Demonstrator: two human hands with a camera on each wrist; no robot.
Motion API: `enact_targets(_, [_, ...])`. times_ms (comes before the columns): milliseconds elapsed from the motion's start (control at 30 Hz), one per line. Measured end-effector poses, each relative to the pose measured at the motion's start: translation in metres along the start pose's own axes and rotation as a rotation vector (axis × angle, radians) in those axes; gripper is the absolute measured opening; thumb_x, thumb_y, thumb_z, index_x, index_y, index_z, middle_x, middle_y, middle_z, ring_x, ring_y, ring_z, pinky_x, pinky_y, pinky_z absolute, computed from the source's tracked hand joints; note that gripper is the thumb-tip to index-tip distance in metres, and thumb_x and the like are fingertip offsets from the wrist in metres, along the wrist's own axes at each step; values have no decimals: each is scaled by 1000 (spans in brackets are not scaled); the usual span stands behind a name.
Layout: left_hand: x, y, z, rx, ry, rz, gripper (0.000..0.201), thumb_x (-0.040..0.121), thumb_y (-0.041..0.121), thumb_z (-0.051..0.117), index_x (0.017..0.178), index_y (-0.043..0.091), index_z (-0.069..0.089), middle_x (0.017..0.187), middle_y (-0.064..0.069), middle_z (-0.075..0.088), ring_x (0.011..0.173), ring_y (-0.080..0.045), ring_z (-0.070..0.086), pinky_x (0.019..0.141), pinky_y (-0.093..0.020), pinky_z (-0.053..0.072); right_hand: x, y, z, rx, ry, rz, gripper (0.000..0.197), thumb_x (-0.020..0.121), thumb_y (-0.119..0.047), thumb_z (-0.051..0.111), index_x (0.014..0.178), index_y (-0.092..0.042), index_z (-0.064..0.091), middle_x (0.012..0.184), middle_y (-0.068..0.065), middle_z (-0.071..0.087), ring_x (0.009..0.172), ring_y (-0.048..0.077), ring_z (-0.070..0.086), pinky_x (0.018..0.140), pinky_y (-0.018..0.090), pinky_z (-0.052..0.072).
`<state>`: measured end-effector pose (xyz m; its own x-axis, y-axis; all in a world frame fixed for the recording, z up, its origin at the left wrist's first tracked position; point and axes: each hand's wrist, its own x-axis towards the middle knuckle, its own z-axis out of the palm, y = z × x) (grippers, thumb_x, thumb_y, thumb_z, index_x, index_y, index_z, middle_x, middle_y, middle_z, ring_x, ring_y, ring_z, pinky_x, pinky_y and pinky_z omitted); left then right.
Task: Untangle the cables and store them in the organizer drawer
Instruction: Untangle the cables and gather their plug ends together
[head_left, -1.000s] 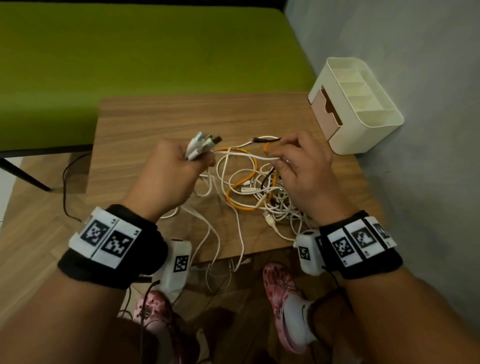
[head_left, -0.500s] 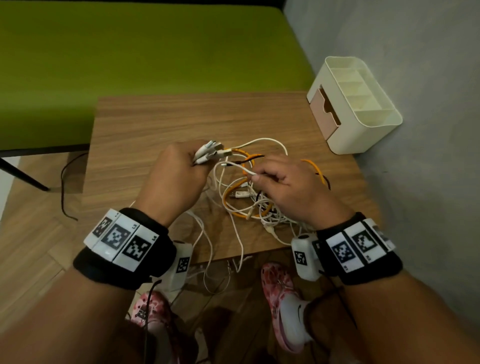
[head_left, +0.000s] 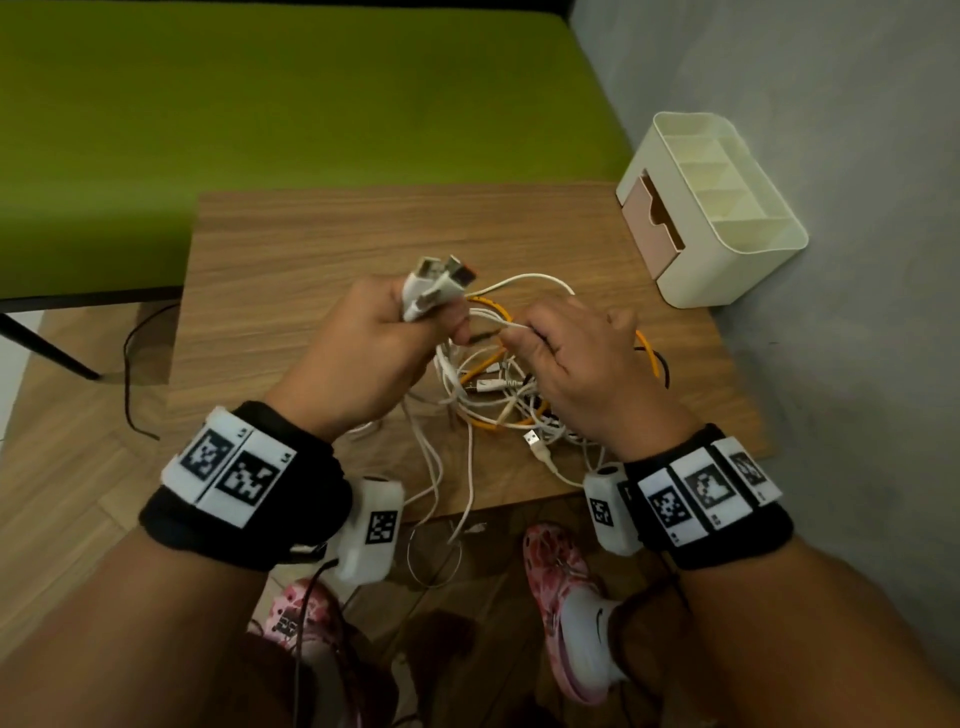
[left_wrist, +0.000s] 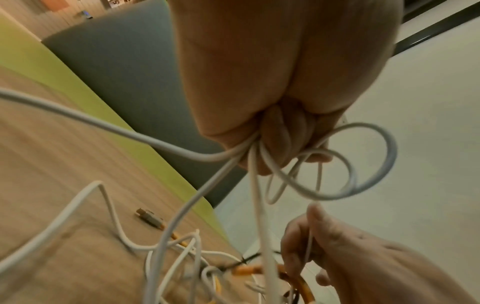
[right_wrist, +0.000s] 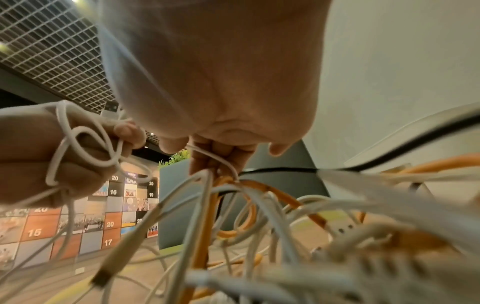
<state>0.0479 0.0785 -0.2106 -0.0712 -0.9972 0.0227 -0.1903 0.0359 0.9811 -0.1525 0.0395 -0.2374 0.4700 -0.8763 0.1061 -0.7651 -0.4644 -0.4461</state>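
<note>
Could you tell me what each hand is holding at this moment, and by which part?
The left hand grips a bunch of white cables just below their plug ends. The right hand pinches one thin white cable along its length, above the tangle.

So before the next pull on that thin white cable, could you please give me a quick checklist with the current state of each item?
1. Left hand grips the bundle of white plugs: ok.
2. Right hand pinches one thin white cable, not several: ok.
3. That cable runs free of the orange cable: not ok, it drops into the tangle beside it.
4. Cable ends all on the table: not ok, white loops hang over the near edge.
5. Organizer within reach, upright: ok.
6. Pink drawer open for storing: cannot tell.
</note>
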Motion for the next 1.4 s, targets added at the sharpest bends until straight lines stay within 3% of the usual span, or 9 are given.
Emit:
enact_targets(200, [-5,5,-13,-320,59,-87,28,86,22,54,60,20,64,69,-24,39,51,-21,24,45,-29,15,5,11,-5,-107,21,184,32,101,-51,33,79,-31,46,77,-14,43,89,11,43,83,40,24])
enact_targets(333, [-4,0,-23,145,-12,-104,24,88,22,62,66,13,64,47,-10,42,41,-15,34,42,-23,24,3,17,-13,125,201,97,20,99,-36,49,94,-25,65,97,-10,55,97,11,52,89,45,37])
enact_targets(400, [-2,-6,-21,370,2,-101,23,93,17,62,71,13,68,46,7,52,39,-5,42,43,-16,30,1,14,-19,321,348,-10,12,94,-21,61,99,-18,71,100,-6,56,95,2,54,87,29,45])
enact_targets(500, [1,-15,-16,453,1,-109,19,93,24,61,81,15,72,72,-8,68,63,-13,60,58,-21,42,1,7,-21,430,425,-89,13,89,-5,67,99,-10,74,95,-2,58,88,-4,54,76,9,39])
enact_targets(600, [5,-19,-5,417,55,-73,36,88,39,52,95,7,69,91,-16,71,79,-22,63,75,-35,47,1,10,-16,378,409,-140,15,87,-1,68,99,-7,75,92,-6,62,87,-8,57,76,6,40])
enact_targets(767, [9,-3,5,147,275,-37,20,101,15,49,102,9,69,52,24,55,46,11,48,48,-4,31,1,15,-2,232,313,-209,16,88,-8,69,102,-8,76,92,5,67,86,13,64,73,30,53])
enact_targets(1033, [1,-8,32,298,-123,-20,17,99,18,52,92,20,67,82,4,71,79,-14,67,74,-35,52,1,-1,-2,268,326,-115,15,87,-9,69,100,-9,75,88,-6,62,76,-5,54,68,6,39])
enact_targets(1200, [4,-7,20,277,-15,56,27,95,10,52,72,22,58,58,16,55,52,-3,47,53,-25,37,-2,-6,-7,439,150,9,11,91,-19,69,99,-14,73,85,-5,70,76,6,65,65,24,53])
enact_targets(1400, [-1,7,10,-292,10,12,21,92,22,50,75,11,57,54,5,46,39,-6,30,41,-19,22,-1,1,-6,312,-51,61,24,99,-36,54,106,-18,68,88,-5,67,82,6,61,73,33,49])
